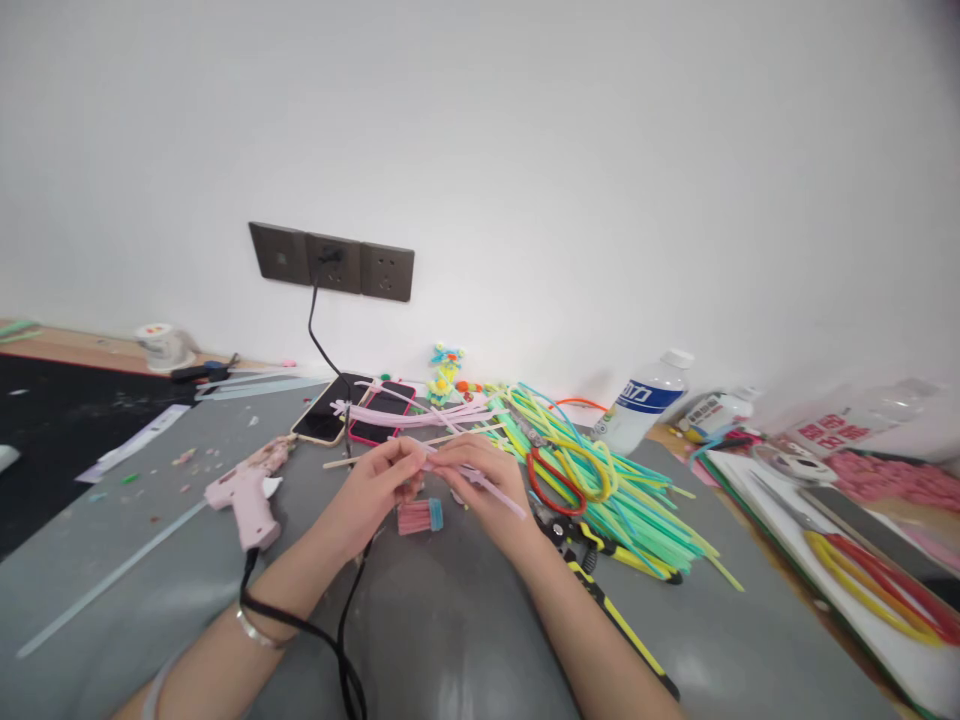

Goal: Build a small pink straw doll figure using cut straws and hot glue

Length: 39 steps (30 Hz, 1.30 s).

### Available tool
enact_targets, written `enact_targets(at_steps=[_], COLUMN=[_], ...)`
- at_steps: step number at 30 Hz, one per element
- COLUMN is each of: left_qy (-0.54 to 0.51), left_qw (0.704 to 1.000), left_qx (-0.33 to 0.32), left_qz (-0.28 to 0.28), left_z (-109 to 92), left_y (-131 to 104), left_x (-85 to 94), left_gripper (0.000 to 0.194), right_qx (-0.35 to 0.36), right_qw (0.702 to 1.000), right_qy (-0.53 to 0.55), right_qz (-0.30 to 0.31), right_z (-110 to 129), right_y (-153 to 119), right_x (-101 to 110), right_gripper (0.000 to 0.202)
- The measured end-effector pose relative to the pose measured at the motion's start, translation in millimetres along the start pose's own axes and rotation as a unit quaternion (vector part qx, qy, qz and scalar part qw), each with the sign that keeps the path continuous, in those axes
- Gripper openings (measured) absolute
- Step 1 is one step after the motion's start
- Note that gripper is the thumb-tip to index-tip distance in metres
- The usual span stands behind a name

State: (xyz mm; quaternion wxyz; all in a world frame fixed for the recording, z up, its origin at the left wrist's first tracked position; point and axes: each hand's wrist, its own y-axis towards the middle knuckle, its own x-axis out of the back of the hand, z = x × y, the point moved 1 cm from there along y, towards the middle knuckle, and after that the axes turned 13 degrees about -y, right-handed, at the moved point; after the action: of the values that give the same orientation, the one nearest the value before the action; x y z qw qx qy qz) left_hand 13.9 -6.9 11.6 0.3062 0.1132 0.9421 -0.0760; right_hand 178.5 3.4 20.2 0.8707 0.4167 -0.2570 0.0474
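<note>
My left hand (386, 478) and my right hand (484, 480) meet in front of me, fingertips pinched close together. A pale pink pipe cleaner (501, 494) runs between them, its free end sticking out past my right fingers. Just below the hands lies a short bundle of pink stems with a blue band (418, 516). More pale pink pipe cleaners (420, 413) are behind my fingers, partly covered by them. A thin pale stick (339, 463) pokes out beside my left hand. Exactly where the fingertips grip is partly hidden.
Left lies a pink glue gun (244, 495) with a black cord (300, 622) crossing my left forearm. Two phones (330, 415) sit behind. Right are green and yellow pipe cleaners (637, 520), yellow-black pliers (622, 630), and a bottle (641, 400). Wall sockets (330, 262) are ahead.
</note>
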Motion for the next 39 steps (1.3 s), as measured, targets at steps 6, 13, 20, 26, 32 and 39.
enact_targets(at_steps=[6, 13, 20, 26, 32, 39], left_qy=[0.061, 0.099, 0.085, 0.086, 0.081, 0.073], left_qw=[0.998, 0.983, 0.984, 0.974, 0.974, 0.981], left_qx=[0.016, 0.109, 0.095, 0.170, 0.176, 0.114], left_qz=[0.015, 0.105, 0.124, 0.123, 0.117, 0.137], left_z=[-4, -2, -1, -6, -8, -2], left_y=[-3, -4, -3, -6, -9, -5], left_x=[1.3, -1.3, 1.3, -2.5, -4.1, 0.7], left_gripper=[0.034, 0.035, 0.036, 0.037, 0.041, 0.036], right_qx=[-0.136, -0.171, -0.191, -0.167, -0.194, -0.230], right_qw=[0.984, 0.936, 0.930, 0.915, 0.915, 0.902], right_qy=[0.103, 0.217, 0.233, 0.268, 0.260, 0.278], right_qz=[0.059, 0.217, 0.212, 0.250, 0.241, 0.235], right_z=[-5, -9, -5, -2, -5, -3], right_y=[0, 2, 2, 2, 0, 1], right_x=[5, 18, 15, 17, 14, 13], right_gripper=[0.012, 0.021, 0.023, 0.023, 0.023, 0.028])
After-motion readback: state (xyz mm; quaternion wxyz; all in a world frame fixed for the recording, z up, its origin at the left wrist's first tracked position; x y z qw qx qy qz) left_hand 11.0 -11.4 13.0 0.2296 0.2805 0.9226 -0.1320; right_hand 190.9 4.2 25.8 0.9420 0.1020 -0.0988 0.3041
